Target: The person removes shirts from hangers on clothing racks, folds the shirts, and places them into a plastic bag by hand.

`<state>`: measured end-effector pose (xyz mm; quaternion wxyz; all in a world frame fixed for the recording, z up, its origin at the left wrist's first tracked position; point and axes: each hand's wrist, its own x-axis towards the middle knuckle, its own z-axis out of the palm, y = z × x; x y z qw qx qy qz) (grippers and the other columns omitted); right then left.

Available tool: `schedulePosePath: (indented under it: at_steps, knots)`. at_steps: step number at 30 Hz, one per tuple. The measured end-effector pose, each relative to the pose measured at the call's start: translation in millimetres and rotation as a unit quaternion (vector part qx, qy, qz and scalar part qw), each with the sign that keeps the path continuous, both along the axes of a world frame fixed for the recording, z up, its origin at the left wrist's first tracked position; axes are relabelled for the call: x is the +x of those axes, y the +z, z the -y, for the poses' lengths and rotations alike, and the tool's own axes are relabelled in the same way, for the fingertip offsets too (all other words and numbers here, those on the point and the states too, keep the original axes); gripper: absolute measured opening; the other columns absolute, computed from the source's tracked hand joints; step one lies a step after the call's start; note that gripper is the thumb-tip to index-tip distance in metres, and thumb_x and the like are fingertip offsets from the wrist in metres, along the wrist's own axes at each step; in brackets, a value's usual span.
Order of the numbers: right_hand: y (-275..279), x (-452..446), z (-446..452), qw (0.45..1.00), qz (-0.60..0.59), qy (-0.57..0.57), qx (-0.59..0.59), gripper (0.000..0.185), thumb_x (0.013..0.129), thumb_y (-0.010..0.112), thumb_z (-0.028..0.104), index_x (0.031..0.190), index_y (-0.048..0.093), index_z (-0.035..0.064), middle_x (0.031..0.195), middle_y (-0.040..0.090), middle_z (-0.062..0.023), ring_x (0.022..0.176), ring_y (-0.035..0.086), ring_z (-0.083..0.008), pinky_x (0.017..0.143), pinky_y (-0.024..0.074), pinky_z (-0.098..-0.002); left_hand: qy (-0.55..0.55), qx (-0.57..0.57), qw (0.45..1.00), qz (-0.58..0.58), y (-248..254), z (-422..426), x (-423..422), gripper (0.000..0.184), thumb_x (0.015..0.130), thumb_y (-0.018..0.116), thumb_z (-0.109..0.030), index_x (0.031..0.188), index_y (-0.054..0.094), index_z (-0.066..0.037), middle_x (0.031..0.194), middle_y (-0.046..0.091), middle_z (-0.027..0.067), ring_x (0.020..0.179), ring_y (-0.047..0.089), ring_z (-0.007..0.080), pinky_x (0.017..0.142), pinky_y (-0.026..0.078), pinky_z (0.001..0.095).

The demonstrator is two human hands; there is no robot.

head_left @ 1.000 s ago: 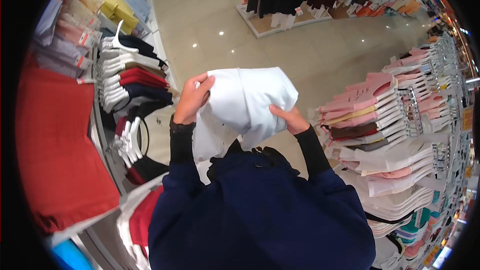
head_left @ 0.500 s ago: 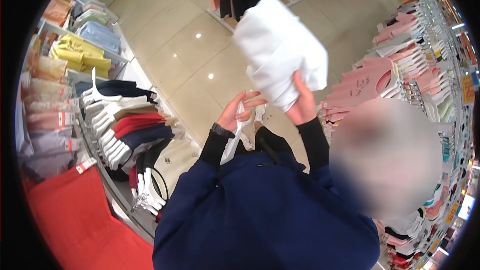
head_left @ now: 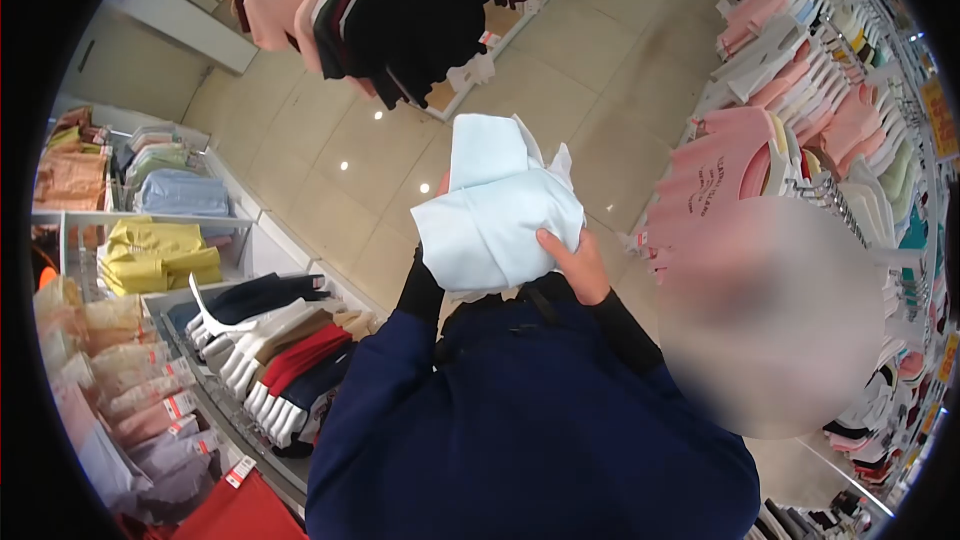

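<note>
A folded pale blue-white garment [head_left: 495, 230] is held up in front of my body. My right hand [head_left: 582, 265] is closed on its lower right edge, with the thumb on top and the other fingers underneath. Only a sliver of my left hand [head_left: 445, 183] shows at the garment's left side; its fingers are hidden behind the cloth. A whitish piece [head_left: 560, 162] sticks out at the upper right of the bundle, and I cannot tell whether it is fabric or wrapping.
Dark and pink tops [head_left: 400, 30] hang on a rack ahead. To my left, folded yellow clothes [head_left: 160, 255] lie on a shelf, near garments on white hangers [head_left: 270, 380]. Pink shirts [head_left: 715, 170] line the right-hand rack. A blurred round patch [head_left: 770, 320] covers part of the right side.
The folded garment has come lower and nearer my body. My left hand, earlier apart with a white strip at its fingers, is now behind the garment. The view has shifted, showing more of the rack ahead.
</note>
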<state>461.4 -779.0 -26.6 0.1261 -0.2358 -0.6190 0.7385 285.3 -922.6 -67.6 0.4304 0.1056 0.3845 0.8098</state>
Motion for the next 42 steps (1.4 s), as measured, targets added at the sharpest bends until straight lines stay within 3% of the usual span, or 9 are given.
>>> schedulePosePath:
  at_steps: [4,7,9,12,15,22,28,34,42]
  knots:
    - [22,-33,-33,0.866,-0.064,-0.17,0.465,0.051,0.086,0.07,0.022,0.126,0.054,-0.0069,0.138,0.049,-0.0142,0.124,0.049,-0.0231,0.102,0.0388,-0.0347,0.047,-0.075,0.983,-0.161,7,-40,-21,0.054,0.096,0.056,-0.017,0.145,0.036,-0.004,0.137,0.051,0.0158,0.12,0.056,0.0247,0.099,0.05,0.0389]
    - [-10,-46,-62,0.986,-0.11,-0.108,0.069,0.044,0.088,0.071,0.026,0.116,0.062,-0.0064,0.128,0.057,-0.0141,0.115,0.054,-0.0203,0.098,0.0416,-0.0337,0.031,-0.128,0.975,-0.177,-1,-62,-25,0.053,0.094,0.058,-0.017,0.141,0.04,-0.003,0.135,0.054,0.0142,0.118,0.058,0.0246,0.099,0.049,0.0385]
    - [-42,-48,-84,0.997,-0.033,-0.068,-0.001,0.044,0.089,0.07,0.029,0.114,0.063,-0.006,0.119,0.062,-0.0123,0.107,0.058,-0.0178,0.093,0.0448,-0.0321,0.002,-0.247,0.926,-0.286,-47,-74,-47,0.051,0.09,0.062,-0.017,0.137,0.046,-0.003,0.129,0.058,0.0123,0.117,0.058,0.0245,0.099,0.047,0.0388]
    - [-62,-54,-111,0.994,0.042,-0.054,-0.087,0.045,0.091,0.069,0.034,0.112,0.065,-0.0047,0.105,0.068,-0.0089,0.095,0.062,-0.0145,0.085,0.0484,-0.0295,-0.169,-0.069,0.973,0.144,-48,-91,-95,0.055,0.083,0.067,-0.012,0.134,0.048,-0.002,0.126,0.06,0.0104,0.115,0.058,0.0235,0.1,0.045,0.0364]
    - [-61,-65,-133,0.987,0.085,-0.056,-0.125,0.044,0.091,0.068,0.036,0.11,0.066,-0.0037,0.099,0.069,-0.0071,0.089,0.064,-0.0127,0.08,0.0498,-0.0279,-0.24,-0.088,0.961,-0.101,-2,-124,-102,0.053,0.078,0.07,-0.012,0.128,0.054,0.0,0.123,0.061,0.0094,0.113,0.058,0.0222,0.1,0.043,0.0348]
    - [-82,-123,-177,0.977,0.139,-0.114,-0.117,0.037,0.098,0.058,0.03,0.112,0.064,-0.004,0.104,0.069,-0.0077,0.093,0.065,-0.0143,0.082,0.0499,-0.0289,-0.263,-0.135,0.703,-0.646,68,-189,-147,0.052,0.077,0.075,-0.033,0.12,0.063,-0.005,0.134,0.055,0.0124,0.114,0.059,0.0317,0.096,0.047,0.0387]
    - [-50,-190,-211,0.868,-0.126,-0.141,-0.459,0.046,0.103,0.046,0.034,0.138,0.044,0.0037,0.132,0.057,-0.0117,0.117,0.059,-0.0221,0.099,0.0486,-0.0382,-0.205,-0.114,0.647,-0.725,52,-248,-195,0.041,0.078,0.073,-0.033,0.114,0.069,-0.014,0.131,0.058,0.0054,0.082,0.069,0.0279,0.068,0.056,0.0353]
    - [-54,-222,-226,0.898,-0.051,-0.187,-0.394,0.046,0.099,0.056,0.034,0.135,0.046,0.0077,0.121,0.06,-0.0066,0.113,0.061,-0.02,0.093,0.053,-0.0373,-0.278,-0.041,0.588,-0.759,39,-298,-230,0.033,0.081,0.069,-0.031,0.111,0.068,-0.018,0.127,0.057,0.0012,0.067,0.066,0.0257,0.058,0.053,0.0356]
    - [-90,-219,-264,0.863,-0.126,-0.303,-0.384,0.05,0.097,0.056,0.027,0.139,0.044,0.0047,0.134,0.056,-0.0107,0.121,0.057,-0.0244,0.1,0.049,-0.0409,-0.319,0.066,0.84,-0.435,40,-372,-287,0.041,0.08,0.047,-0.005,0.119,0.06,-0.003,0.109,0.057,0.0068,0.095,0.056,0.0187,0.086,0.043,0.0306]
